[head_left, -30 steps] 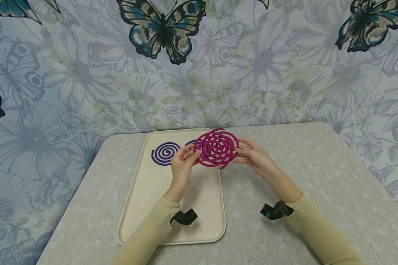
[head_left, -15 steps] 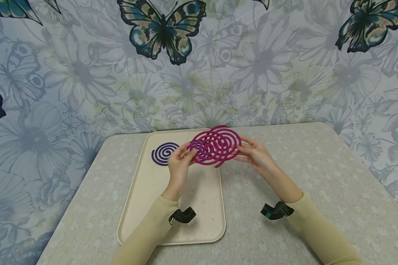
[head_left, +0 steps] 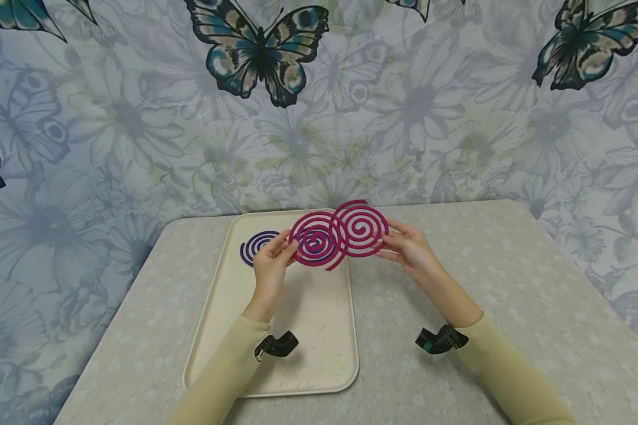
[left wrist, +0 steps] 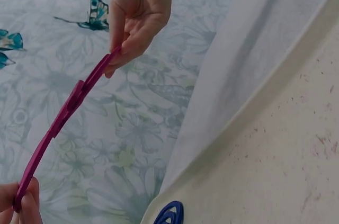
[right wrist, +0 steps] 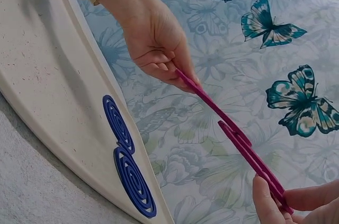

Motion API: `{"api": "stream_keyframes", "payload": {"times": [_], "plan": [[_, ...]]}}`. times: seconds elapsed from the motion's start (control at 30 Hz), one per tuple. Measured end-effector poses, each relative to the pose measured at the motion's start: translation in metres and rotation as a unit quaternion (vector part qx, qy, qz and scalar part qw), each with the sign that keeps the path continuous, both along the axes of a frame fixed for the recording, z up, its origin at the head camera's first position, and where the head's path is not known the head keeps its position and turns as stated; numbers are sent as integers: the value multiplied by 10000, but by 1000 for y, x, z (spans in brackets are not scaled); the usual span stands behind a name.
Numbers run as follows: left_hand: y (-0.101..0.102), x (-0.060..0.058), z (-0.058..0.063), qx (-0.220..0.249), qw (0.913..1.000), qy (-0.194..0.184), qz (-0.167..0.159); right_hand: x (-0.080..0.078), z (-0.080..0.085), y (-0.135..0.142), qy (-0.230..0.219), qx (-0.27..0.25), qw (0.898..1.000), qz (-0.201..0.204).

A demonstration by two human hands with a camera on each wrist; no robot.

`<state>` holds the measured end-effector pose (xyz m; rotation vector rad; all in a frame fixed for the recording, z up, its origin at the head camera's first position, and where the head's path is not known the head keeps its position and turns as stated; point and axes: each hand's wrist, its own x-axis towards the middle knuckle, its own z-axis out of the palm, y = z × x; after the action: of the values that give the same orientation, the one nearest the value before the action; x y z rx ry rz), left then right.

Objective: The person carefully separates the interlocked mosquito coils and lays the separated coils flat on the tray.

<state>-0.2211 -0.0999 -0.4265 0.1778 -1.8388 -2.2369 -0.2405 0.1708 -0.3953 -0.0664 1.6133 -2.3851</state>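
Two flat magenta mosquito coils, spiral in shape, are held up over the tray's far right part. My left hand [head_left: 270, 268] pinches the outer edge of the left magenta coil [head_left: 315, 240] between thumb and fingers. The right magenta coil [head_left: 360, 229] is pinched at its right edge by my right hand [head_left: 412, 251]. Only the inner edges of the two overlap; both wrist views show them nearly edge-on. Behind the left one, on the tray, lies a dark blue coil [right wrist: 135, 184], partly covered in the head view. Another dark blue coil [head_left: 251, 248] sits beside it.
A cream tray [head_left: 319, 330] with small dark flecks lies on the pale patterned tabletop [head_left: 430, 383]. Behind the table hangs a floral backdrop [head_left: 420, 118] with butterflies. Small black devices [head_left: 441, 340] are strapped at both wrists.
The left hand has moved left with its magenta coil, while the right hand has stayed almost still. The two coils, first largely overlapping, now overlap only at their edges.
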Motion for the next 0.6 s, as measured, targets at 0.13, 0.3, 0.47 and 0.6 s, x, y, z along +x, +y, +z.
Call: {"api": "stream_keyframes", "payload": {"times": [0.13, 0.3, 0.47, 0.6], "plan": [[-13, 3, -3, -41, 10000, 20, 47, 1, -1, 0, 18, -59, 10000, 46], [-34, 9, -6, -75, 9999, -9, 129, 1, -3, -1, 4, -54, 10000, 71], [-53, 17, -10, -203, 9993, -156, 266, 2, -3, -4, -51, -5, 10000, 79], [-67, 23, -16, -308, 9983, -321, 367, 2, -3, -5, -38, 5, 9999, 110]]}}
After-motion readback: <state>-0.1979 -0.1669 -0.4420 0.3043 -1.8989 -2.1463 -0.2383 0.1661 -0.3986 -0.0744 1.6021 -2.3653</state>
